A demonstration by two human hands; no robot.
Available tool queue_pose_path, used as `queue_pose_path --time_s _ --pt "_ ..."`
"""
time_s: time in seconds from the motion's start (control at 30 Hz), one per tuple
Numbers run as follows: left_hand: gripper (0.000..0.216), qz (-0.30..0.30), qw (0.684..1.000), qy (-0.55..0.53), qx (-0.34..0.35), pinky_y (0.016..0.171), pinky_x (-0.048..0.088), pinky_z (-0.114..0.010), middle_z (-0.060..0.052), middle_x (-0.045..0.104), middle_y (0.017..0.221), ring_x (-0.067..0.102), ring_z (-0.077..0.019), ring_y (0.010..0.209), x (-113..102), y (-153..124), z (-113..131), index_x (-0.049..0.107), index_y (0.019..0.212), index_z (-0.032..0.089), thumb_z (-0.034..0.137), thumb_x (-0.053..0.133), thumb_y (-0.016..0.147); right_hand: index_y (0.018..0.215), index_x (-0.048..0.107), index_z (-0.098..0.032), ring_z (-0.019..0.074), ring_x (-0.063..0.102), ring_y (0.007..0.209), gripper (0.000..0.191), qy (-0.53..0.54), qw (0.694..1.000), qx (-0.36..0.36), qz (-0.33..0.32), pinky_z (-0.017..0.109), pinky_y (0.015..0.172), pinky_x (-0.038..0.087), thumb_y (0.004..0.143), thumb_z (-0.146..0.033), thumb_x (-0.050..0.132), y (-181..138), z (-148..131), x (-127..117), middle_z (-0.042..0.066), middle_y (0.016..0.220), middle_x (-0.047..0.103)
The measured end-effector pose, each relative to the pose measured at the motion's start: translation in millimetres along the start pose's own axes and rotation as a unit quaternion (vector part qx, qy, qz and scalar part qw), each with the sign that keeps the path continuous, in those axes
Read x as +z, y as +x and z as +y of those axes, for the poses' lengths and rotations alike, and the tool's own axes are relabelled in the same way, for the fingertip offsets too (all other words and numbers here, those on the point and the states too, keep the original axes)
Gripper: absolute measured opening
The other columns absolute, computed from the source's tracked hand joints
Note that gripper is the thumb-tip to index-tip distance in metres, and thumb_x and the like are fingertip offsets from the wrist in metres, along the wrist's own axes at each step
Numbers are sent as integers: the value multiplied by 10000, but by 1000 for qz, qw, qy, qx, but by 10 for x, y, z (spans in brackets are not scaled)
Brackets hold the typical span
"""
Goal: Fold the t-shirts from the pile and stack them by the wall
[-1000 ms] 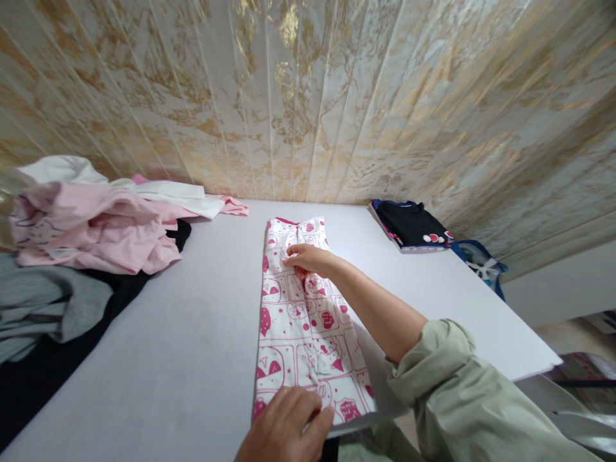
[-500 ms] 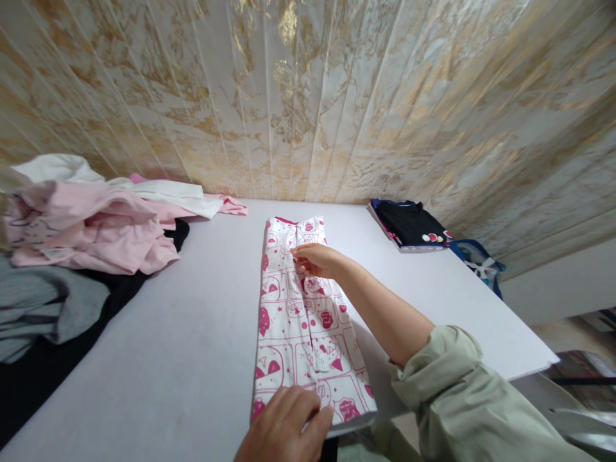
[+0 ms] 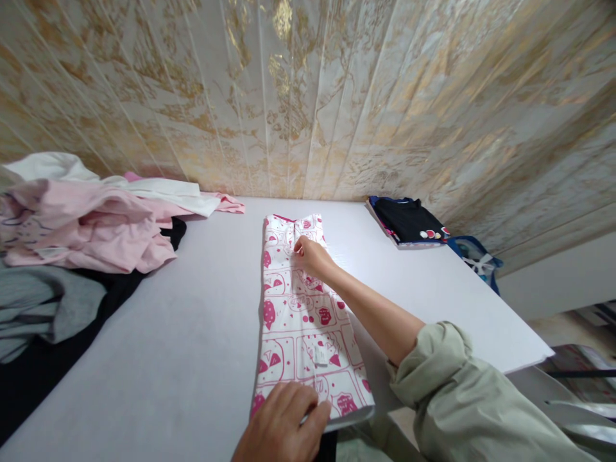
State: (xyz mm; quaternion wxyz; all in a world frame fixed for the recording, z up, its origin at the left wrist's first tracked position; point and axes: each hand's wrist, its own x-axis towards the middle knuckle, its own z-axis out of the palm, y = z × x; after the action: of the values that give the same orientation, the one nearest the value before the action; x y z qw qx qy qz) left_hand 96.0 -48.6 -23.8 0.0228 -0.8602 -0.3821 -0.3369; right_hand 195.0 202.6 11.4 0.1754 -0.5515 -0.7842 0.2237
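A white garment [image 3: 276, 314] with a pink cartoon print lies folded into a long strip on the white table, running away from me. A small white tag [image 3: 320, 355] shows on its nearer half. Over the garment's far half, my right hand [image 3: 310, 258] is closed in a pinch at the middle, where two folded sides meet. My left hand [image 3: 283, 420] holds the near end close to the table's front edge, its fingers bent over the cloth and the thumb to the right. The cloth under both hands is hidden.
Loose pink clothing [image 3: 106, 224], a grey garment [image 3: 48, 301] and black cloth [image 3: 101, 327] are heaped at the left. A folded black garment [image 3: 409, 221] lies on top of others at the back right. Beside the table's right edge is a blue-trimmed bag [image 3: 476, 260]. A patterned curtain [image 3: 289, 115] hangs behind.
My right hand's fingers have curled in and lifted slightly at nearly the same place. The dark gap along the garment's middle has closed. My left hand stays at the near end.
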Motion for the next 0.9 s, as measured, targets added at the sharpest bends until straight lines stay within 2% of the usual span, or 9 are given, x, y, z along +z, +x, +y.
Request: queue_pose_path --time_s 0.13,0.3,0.4,0.5,0.6,0.7,0.8,0.9 --pt "201 -3 1000 -4 -3 571 466 -262 -15 604 703 567 -154 620 21 -9 17 622 912 183 94 443 885 1010 566 -209 178 571 843 189 -89 995 -49 9 250 644 373 853 -127 499 -29 93 112 50 983 638" --pt "247 -21 998 -58 -12 679 523 -262 -55 665 852 617 -158 745 -114 -28 -2 599 1134 158 223 443 953 1095 553 -204 164 578 896 189 -69 993 -87 30 258 718 422 916 -182 498 -114 138 63 61 1088 600" --pt "279 -28 994 -80 -63 819 523 -249 -73 678 1004 631 -152 918 -315 6 -141 577 1203 172 204 442 962 1190 525 -205 166 590 887 261 -65 991 -104 49 281 738 450 930 -212 511 -323 105 -96 87 1182 567" --pt "278 -43 992 -44 -114 939 489 -286 -73 672 1120 607 -162 1058 -444 78 -387 597 1188 186 201 433 964 1239 513 -203 174 599 880 299 -78 987 -137 38 303 737 474 940 -202 491 -656 51 -220 100 1209 562" --pt "346 -127 986 9 -112 1087 382 -396 -75 608 1317 523 -202 1242 -390 120 -625 574 1265 192 263 395 977 1277 511 -202 212 575 1046 332 -83 976 -203 7 344 841 485 947 -211 488 -996 66 -175 103 1227 574" --pt "473 -200 967 82 -136 1148 258 -498 -88 478 1469 401 -253 1368 -250 94 -749 467 1398 186 361 417 961 1352 479 -207 238 460 1261 409 -98 960 -261 -18 421 1046 386 948 -272 509 -1210 169 2 102 1367 520" --pt "601 -226 950 132 -170 1159 211 -511 -109 365 1541 308 -275 1423 -190 41 -774 389 1458 176 455 458 929 1410 439 -220 238 356 1362 483 -119 958 -261 -28 455 1138 267 951 -351 513 -1277 242 116 84 1465 443" --pt "632 -229 945 147 -182 1154 209 -517 -108 343 1553 285 -292 1432 -229 1 -769 413 1448 207 525 470 905 1435 416 -221 235 355 1366 520 -114 962 -245 -44 451 1135 275 951 -389 504 -1348 195 62 91 1483 420"
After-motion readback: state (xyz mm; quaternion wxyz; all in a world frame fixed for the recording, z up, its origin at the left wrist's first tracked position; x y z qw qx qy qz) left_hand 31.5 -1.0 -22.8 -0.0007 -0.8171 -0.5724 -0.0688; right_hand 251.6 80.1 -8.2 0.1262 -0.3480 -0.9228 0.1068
